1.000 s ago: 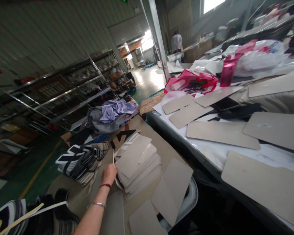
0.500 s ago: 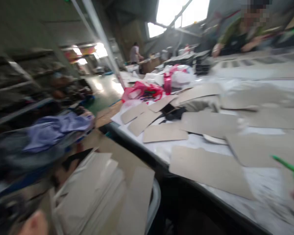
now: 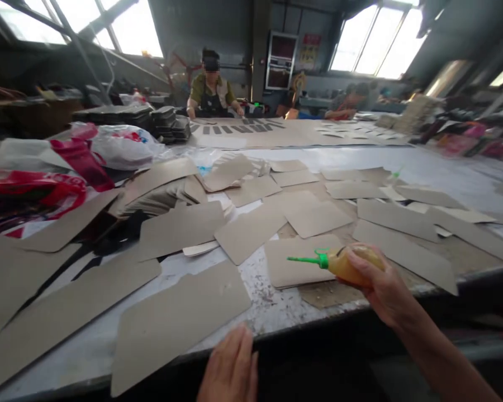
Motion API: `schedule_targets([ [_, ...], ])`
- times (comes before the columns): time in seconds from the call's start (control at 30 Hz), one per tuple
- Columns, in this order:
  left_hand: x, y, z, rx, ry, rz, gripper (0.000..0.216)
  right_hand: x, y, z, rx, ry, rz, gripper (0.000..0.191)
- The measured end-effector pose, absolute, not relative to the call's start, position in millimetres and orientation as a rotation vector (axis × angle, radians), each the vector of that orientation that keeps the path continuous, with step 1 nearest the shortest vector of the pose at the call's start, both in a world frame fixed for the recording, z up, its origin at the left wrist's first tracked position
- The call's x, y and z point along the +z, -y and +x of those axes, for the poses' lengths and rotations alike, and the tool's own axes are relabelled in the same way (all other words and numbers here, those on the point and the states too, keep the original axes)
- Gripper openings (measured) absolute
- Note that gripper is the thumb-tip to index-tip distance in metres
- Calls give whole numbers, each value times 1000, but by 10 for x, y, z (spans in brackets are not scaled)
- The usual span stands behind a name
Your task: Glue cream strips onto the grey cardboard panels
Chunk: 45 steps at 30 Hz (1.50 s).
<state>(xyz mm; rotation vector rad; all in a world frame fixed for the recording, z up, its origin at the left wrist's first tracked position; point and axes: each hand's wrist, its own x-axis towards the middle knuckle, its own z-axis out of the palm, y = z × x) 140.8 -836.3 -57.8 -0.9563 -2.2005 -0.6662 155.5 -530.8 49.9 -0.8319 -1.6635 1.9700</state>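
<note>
From my end, the right hand (image 3: 375,273) had its fingers wrapped round a bottle (image 3: 338,266) with amber contents, lying sideways above the table (image 3: 268,312), its green nozzle (image 3: 304,259) pointing left over a grey panel (image 3: 283,273). The left hand (image 3: 231,365) was by the table's front edge, near a larger panel (image 3: 180,315), fingers side by side; its underside was hidden, so I could not tell whether it gripped anything. I judged the step in hand to be holding the bottle ready, and thought a next move would call for a steady wrist and a controlled tilt. I saw no label on the bottle; print on the plastic bag (image 3: 128,149) and wall poster (image 3: 310,50) was too blurred to read
</note>
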Motion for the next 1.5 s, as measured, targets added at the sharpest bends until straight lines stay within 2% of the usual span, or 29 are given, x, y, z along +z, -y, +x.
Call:
schedule_targets([
  [0.13,-425,7375,1205,-671,2286,-1150,43,435,5156,1663,1746,1770,-860,49],
  [0.27,-450,7037,1056,-613,2372,-1155,41,376,5158,1632,1517,2009,-795,47],
  [1.03,-496,7031,1033,-568,2354,-1186,41,387,5241,1282,1111,2442,-681,39],
  [1.33,-527,7015,1015,-611,2331,-1177,40,398,5220,1236,819,2471,-588,39],
  [1.5,-513,7016,1016,-607,2325,-1175,40,369,5280,1166,807,2484,-521,38],
])
